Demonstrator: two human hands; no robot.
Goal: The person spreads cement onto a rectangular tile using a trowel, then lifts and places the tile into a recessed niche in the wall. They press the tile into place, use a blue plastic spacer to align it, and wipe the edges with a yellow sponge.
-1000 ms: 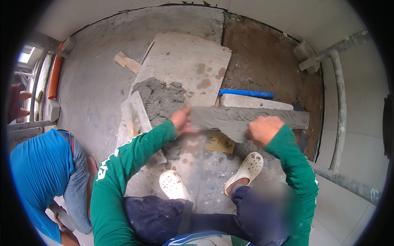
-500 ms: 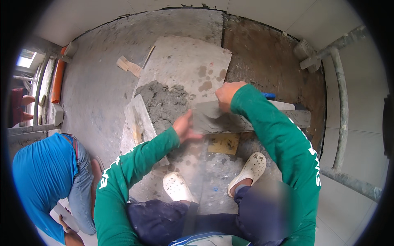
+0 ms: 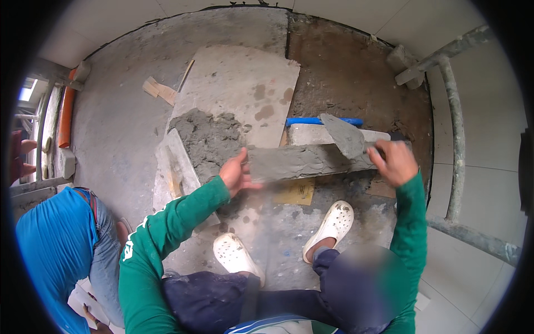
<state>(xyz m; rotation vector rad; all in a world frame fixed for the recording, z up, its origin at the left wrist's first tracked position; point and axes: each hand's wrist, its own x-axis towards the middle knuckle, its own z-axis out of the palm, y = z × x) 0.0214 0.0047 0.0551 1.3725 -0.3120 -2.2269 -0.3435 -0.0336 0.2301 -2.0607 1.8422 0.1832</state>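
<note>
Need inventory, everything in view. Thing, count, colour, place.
Long flat mortar-coated strip: 1, grey, centre
Pointed metal trowel: 1, grey, above strip's right part
Lumpy mortar heap: 1, grey, left of strip
Flat sheet: 1, pale, under heap
Flat panel with handle-like piece: 1, grey, beside heap
Narrow flat slab: 1, off-white, beyond strip
Round tube: 1, blue, beyond slab
Rectangular flat piece: 1, yellow, strip's near side
Flat wooden scrap: count unclear, tan, upper left
Long round pipe: 1, orange, far left
Tubular metal framing: count unclear, grey, both sides
Co-workers: 2, blue and dark-red clothing, left
Perforated clogs: 2, white, own feet
Left hand: 1, green sleeve, strip's left end
Right hand: 1, green sleeve, holding trowel
</note>
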